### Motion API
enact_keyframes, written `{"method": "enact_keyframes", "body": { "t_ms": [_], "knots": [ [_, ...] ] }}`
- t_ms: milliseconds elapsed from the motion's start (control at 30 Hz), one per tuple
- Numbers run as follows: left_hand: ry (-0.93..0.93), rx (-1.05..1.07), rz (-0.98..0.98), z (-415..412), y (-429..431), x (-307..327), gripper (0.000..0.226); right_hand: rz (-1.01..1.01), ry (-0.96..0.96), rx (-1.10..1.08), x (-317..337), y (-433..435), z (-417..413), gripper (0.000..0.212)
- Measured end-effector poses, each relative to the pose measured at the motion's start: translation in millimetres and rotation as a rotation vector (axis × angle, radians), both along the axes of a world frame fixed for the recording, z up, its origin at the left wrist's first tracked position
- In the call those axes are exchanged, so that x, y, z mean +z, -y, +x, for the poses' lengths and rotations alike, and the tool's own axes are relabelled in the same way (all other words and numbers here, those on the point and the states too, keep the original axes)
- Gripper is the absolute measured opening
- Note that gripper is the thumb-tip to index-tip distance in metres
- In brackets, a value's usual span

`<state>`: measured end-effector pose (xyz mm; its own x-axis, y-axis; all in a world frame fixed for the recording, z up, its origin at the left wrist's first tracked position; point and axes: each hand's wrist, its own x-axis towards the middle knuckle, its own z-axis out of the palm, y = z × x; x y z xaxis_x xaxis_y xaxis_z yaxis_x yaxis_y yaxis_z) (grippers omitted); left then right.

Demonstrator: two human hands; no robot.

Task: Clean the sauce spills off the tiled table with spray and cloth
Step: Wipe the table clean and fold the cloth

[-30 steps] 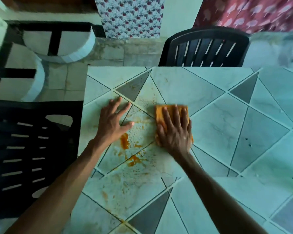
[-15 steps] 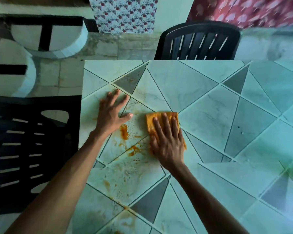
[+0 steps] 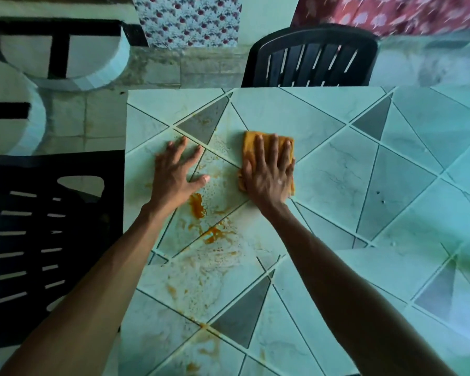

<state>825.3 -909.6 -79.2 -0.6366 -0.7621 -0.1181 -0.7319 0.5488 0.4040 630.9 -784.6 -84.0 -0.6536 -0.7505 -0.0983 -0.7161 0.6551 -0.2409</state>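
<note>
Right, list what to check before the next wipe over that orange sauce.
1. Cloth flat under right hand: ok.
2. Left hand braced flat on table: ok.
3. Thick sauce blob between the hands wiped: not ok.
4. Smears near the front edge wiped: not ok.
5. Spray bottle within reach: cannot tell, none in view.

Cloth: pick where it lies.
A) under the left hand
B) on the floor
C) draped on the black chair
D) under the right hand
D: the right hand lies flat, fingers straight, on the orange cloth, while the left hand rests directly on the table.
</note>
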Motion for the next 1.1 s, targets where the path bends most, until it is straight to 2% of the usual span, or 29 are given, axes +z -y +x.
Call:
{"method": "enact_keyframes", "body": {
  "t_ms": [100, 200, 333, 400, 467, 567, 667, 767, 867, 1000, 1100],
  "knots": [
    [0.013, -0.008, 0.002, 2, 0, 1, 0.076, -0.011, -0.025, 0.064, 0, -6, 12, 0.065],
    [0.042, -0.009, 0.019, 1, 0, 3, 0.077, -0.025, -0.041, 0.294, 4, -79, 38, 0.063],
    [0.019, 0.002, 0.0, -1, 0, 5, 0.08, -0.025, -0.027, 0.337, 12, -155, 28, 0.062],
    [0.011, 0.013, -0.009, -1, 0, 5, 0.085, 0.031, -0.036, 0.294, 8, -144, 1, 0.063],
    [0.027, 0.02, -0.022, -4, 4, 8, 0.087, 0.037, -0.028, 0.162, 4, -104, -31, 0.064],
    [0.037, 0.039, -0.047, -7, 8, 13, 0.086, 0.023, 0.034, -0.044, 4, -23, -82, 0.067],
    [0.021, 0.041, -0.058, -8, 15, 15, 0.088, 0.03, 0.064, -0.103, 8, 62, -111, 0.066],
    [0.004, 0.038, -0.058, -7, 14, 13, 0.086, 0.041, 0.059, 0.008, 12, 127, -101, 0.065],
    [-0.013, 0.037, -0.065, -5, 11, 13, 0.084, 0.049, 0.061, 0.24, 15, 156, -68, 0.065],
    [-0.03, 0.049, -0.044, -4, 12, 16, 0.083, 0.047, 0.049, 0.468, 18, 112, -40, 0.071],
    [-0.043, 0.05, -0.063, -3, 11, 12, 0.082, 0.05, 0.026, 0.512, 14, 41, -50, 0.064]
  ]
}}
